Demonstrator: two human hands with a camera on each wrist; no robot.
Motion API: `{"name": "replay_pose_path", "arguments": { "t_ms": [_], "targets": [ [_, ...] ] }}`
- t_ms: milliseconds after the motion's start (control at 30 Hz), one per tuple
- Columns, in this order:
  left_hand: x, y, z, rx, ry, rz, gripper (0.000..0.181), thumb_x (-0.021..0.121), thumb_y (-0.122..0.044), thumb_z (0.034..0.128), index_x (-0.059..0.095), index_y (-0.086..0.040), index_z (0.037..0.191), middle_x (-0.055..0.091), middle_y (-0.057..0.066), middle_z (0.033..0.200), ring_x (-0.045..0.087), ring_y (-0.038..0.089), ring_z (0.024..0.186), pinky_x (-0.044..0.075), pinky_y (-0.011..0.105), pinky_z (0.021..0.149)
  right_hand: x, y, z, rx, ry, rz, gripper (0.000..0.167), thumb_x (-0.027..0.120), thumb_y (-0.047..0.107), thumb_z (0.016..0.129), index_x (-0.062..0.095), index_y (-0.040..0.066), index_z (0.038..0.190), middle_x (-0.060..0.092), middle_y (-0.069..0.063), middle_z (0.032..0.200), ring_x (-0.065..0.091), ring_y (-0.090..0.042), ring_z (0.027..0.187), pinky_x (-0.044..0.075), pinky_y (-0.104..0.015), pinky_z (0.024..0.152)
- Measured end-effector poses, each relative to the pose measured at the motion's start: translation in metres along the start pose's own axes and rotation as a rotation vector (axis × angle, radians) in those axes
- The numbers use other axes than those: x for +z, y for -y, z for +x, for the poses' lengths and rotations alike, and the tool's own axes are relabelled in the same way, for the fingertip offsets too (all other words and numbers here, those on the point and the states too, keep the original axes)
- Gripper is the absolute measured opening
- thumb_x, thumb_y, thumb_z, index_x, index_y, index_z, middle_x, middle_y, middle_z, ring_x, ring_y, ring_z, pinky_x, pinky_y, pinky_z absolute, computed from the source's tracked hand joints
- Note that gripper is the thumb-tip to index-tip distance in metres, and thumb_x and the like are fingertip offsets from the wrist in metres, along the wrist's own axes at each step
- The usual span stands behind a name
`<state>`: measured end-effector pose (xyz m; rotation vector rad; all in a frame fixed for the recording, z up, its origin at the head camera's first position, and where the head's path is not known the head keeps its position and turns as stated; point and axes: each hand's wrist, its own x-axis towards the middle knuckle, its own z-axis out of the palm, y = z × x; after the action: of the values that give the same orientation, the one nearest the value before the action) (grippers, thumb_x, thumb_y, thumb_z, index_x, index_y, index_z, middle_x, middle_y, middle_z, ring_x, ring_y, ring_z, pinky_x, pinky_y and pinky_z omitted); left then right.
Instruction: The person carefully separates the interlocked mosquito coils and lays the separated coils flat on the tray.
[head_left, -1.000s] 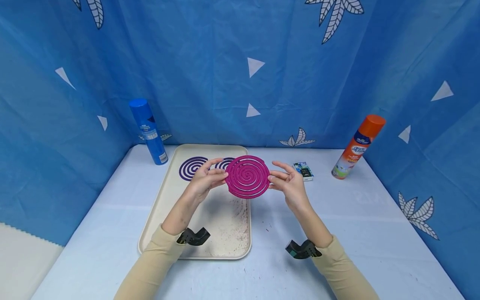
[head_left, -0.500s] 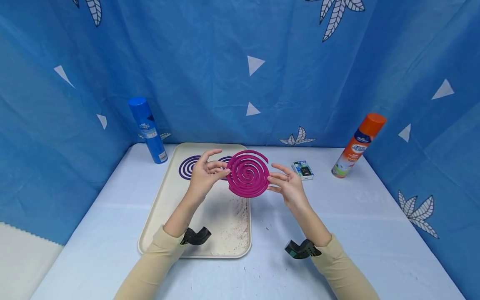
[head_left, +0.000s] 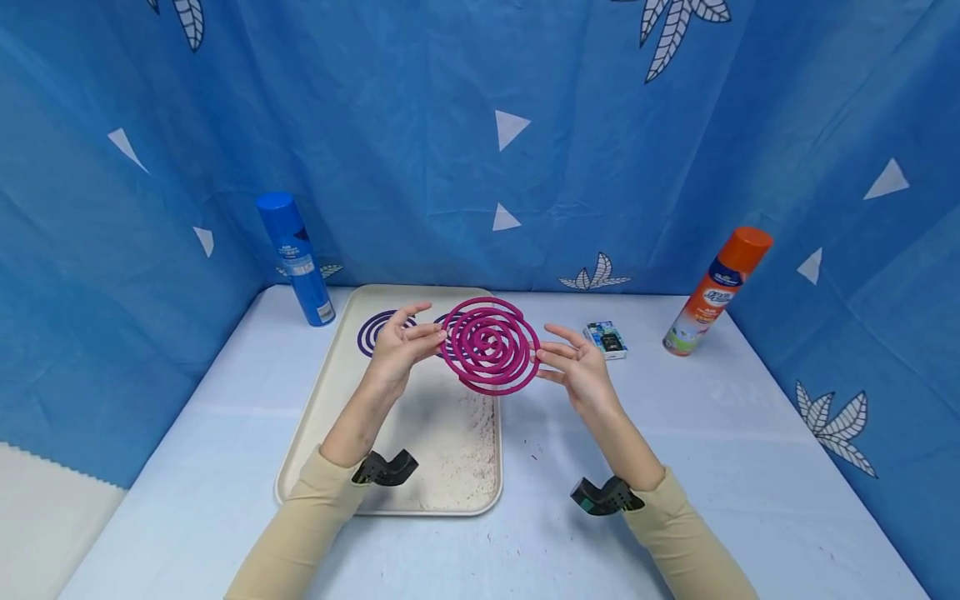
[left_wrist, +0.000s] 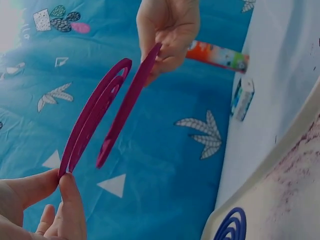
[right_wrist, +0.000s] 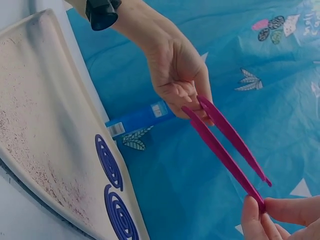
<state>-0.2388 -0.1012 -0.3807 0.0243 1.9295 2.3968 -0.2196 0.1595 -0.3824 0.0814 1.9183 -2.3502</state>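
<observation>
Two magenta mosquito coils are held up over the tray's right side, a little apart and overlapping in the head view. My left hand (head_left: pixel 392 354) pinches one coil (left_wrist: pixel 77 125) by its edge between thumb and fingertips. My right hand (head_left: pixel 585 375) pinches the other coil (left_wrist: pixel 127 105) by its right edge, its upper fingers spread. In the right wrist view, a narrow gap separates the coils, both seen nearly edge-on. Two dark purple coils (right_wrist: pixel 107 162) lie side by side at the far end of the beige tray (head_left: pixel 420 500), the right one partly hidden.
A blue spray can (head_left: pixel 296 258) stands behind the tray at the left. At the right are an orange spray can (head_left: pixel 716 292) and a small patterned box (head_left: pixel 606 340). Blue curtain (head_left: pixel 465 167) encloses the table; reddish crumbs dot the tray's right side.
The single-looking magenta disc has parted into two coils. My left hand has shifted slightly left and up with one coil; my right hand has hardly moved.
</observation>
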Motion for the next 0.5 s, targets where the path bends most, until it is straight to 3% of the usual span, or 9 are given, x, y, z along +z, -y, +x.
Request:
{"name": "replay_pose_path", "arguments": {
  "t_ms": [200, 500],
  "targets": [
    [-0.022, -0.004, 0.001, -0.027, -0.086, 0.011, 0.057, 0.064, -0.003, 0.0884, 0.039, -0.006, 0.140, 0.070, -0.013, 0.081, 0.069, 0.001, 0.076, 0.058, 0.016, 0.075, -0.001, -0.002, 0.004, 0.019, -0.042, -0.010, 0.049, 0.058, 0.000, 0.091, 0.043, 0.002, 0.139, 0.071, 0.011, 0.078, 0.070, -0.004, 0.075, 0.060, -0.023, 0.066],
    [-0.078, -0.002, -0.005, -0.178, -0.202, 0.013, 0.065, 0.064, -0.008, 0.0900, 0.032, -0.009, 0.146, 0.069, -0.014, 0.078, 0.068, 0.001, 0.076, 0.056, 0.011, 0.072, -0.008, -0.007, 0.012, 0.052, -0.116, -0.042, 0.049, 0.060, 0.002, 0.091, 0.046, 0.004, 0.137, 0.070, 0.012, 0.078, 0.069, -0.004, 0.075, 0.060, -0.023, 0.067]
  ]
}}
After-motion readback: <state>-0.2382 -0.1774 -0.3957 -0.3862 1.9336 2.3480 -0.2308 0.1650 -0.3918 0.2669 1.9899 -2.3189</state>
